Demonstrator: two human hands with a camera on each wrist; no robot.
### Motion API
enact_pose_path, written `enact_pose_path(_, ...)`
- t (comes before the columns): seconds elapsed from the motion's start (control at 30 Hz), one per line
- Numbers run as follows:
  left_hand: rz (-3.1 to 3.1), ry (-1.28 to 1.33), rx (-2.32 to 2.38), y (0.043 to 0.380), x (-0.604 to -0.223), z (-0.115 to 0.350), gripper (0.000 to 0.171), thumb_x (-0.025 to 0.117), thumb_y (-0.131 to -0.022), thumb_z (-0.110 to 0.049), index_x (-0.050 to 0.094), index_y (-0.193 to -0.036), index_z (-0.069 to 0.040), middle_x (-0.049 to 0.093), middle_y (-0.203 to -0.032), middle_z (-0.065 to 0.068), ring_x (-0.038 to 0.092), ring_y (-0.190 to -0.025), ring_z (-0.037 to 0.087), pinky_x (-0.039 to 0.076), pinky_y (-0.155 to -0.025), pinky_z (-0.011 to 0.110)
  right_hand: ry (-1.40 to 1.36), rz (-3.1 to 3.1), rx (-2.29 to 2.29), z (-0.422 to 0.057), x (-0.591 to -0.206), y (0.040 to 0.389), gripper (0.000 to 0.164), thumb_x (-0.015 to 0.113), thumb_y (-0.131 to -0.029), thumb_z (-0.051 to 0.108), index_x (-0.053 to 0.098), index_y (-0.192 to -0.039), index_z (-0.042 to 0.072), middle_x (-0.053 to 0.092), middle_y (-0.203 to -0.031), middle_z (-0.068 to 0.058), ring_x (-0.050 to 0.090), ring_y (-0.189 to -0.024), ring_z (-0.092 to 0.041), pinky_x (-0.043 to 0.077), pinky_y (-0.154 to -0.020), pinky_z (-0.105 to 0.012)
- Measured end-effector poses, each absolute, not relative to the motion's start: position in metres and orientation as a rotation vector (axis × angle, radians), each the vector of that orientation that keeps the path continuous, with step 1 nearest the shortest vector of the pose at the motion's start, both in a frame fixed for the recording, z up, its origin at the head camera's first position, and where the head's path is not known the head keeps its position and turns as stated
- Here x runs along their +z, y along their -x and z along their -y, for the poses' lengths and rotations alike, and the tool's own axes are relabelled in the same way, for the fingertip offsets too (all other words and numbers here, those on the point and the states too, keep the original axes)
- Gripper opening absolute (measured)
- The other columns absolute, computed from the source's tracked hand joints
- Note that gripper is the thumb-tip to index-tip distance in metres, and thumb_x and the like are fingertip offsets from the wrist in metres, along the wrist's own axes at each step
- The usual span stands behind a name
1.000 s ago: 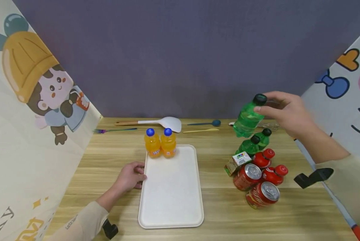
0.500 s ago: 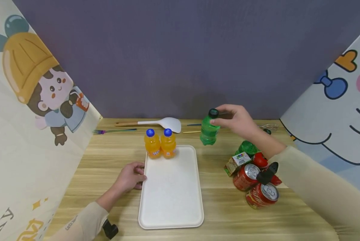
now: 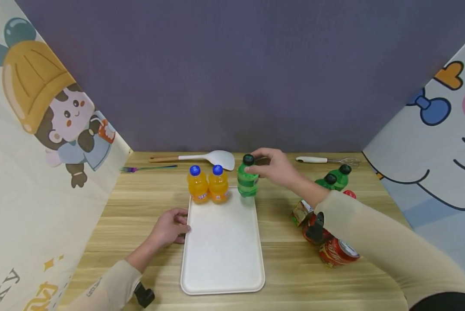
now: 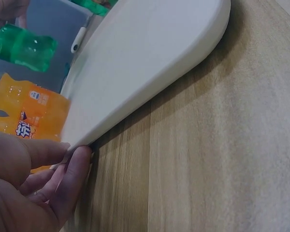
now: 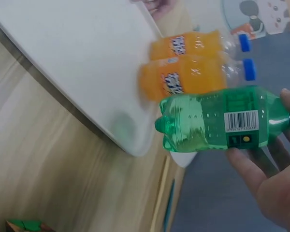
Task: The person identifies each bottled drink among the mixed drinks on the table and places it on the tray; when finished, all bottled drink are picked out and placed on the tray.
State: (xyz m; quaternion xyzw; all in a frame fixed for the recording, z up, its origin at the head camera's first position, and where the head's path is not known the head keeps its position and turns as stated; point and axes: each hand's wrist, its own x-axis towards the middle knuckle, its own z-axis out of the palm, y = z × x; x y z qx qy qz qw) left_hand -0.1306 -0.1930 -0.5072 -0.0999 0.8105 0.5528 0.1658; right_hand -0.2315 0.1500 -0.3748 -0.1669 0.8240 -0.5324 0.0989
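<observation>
My right hand grips a green soda bottle near its black cap. The bottle hangs over the far right corner of the white tray; in the right wrist view the green bottle has its base above the tray surface. Two orange soda bottles with blue caps stand side by side on the tray's far left end. At the left rim, my left hand pinches the edge, thumb and fingers closed on it in the left wrist view.
Right of the tray are two green bottles, a small carton and red cans, partly hidden by the right sleeve. Along the back wall lie a fork, a white spatula and a whisk.
My right hand has carried the green bottle leftward and down, from above the drink group at right to over the tray's far right corner. The left hand stays at the rim.
</observation>
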Motion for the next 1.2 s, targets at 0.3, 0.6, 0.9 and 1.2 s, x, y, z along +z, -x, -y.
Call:
enact_pose_path(0.3,-2.300,0.293,1.576,0.131,-0.507,0.193,0.058,0.072,-0.086,0.010,0.054,-0.141,0.001,0.059,-0.109,0.018,0.066,-0.076,0.023,0.067,-0.062,0.041,0.420,-2.443,-1.560,-0.133,-0.402,0.230,0.045,0.083,-0.087,0.020,0.067,-0.127,0.008,0.067,-0.126,-0.014,0.069,-0.114,-0.032,0.065,-0.087,-0.051)
enact_pose_path(0.6,-2.299,0.294,1.581,0.130,-0.508,0.193,0.058,0.073,-0.085,0.009,0.055,-0.140,0.000,0.060,-0.107,0.017,0.066,-0.075,0.023,0.067,-0.061,0.041,0.423,-2.472,-1.507,-0.123,-0.414,0.228,0.043,0.082,-0.088,0.019,0.066,-0.125,0.006,0.065,-0.125,-0.014,0.068,-0.113,-0.033,0.066,-0.072,-0.034)
enact_pose_path(0.9,-2.295,0.289,1.604,0.131,-0.509,0.192,0.059,0.073,-0.085,0.010,0.055,-0.140,0.001,0.060,-0.107,0.018,0.065,-0.074,0.023,0.067,-0.060,0.042,0.490,-2.554,-1.454,-0.122,-0.421,0.231,0.039,0.083,-0.087,0.017,0.066,-0.121,0.006,0.067,-0.124,-0.013,0.064,-0.120,-0.034,0.065,-0.085,-0.035)
enact_pose_path(1.2,-2.290,0.290,1.605,0.132,-0.508,0.194,0.058,0.073,-0.085,0.010,0.054,-0.140,0.001,0.059,-0.107,0.018,0.065,-0.075,0.023,0.067,-0.060,0.042,0.482,-2.540,-1.427,-0.123,-0.421,0.235,0.039,0.078,-0.091,0.016,0.063,-0.125,0.006,0.065,-0.128,-0.014,0.061,-0.125,-0.037,0.061,-0.098,-0.042)
